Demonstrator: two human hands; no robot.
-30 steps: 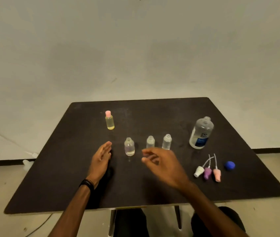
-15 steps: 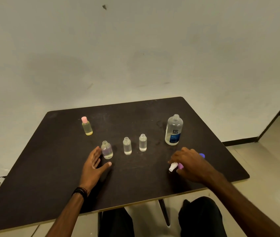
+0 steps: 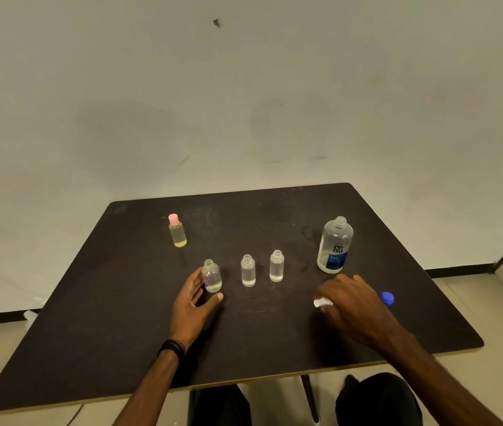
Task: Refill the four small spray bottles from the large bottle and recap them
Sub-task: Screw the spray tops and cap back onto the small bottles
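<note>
Pink-capped bottle (image 3: pixel 177 231) done; three small bottles (image 3: pixel 248 270) uncapped. Right hand (image 3: pixel 353 305) fingers curled over white sprayer cap (image 3: pixel 321 302) at 4 o'clock; left hand (image 3: pixel 193 304) open.

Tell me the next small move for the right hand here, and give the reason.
Probably lift the white spray cap under the right hand and carry it to the round open bottle beside the left hand. That bottle stands uncapped with liquid inside.

Three uncapped clear small bottles (image 3: pixel 211 275) (image 3: pixel 248 270) (image 3: pixel 276 266) stand upright in a row at table centre. A pink-capped yellow bottle (image 3: pixel 177 231) stands behind them to the left. The large uncapped bottle (image 3: pixel 334 246) stands upright at the right.
</note>
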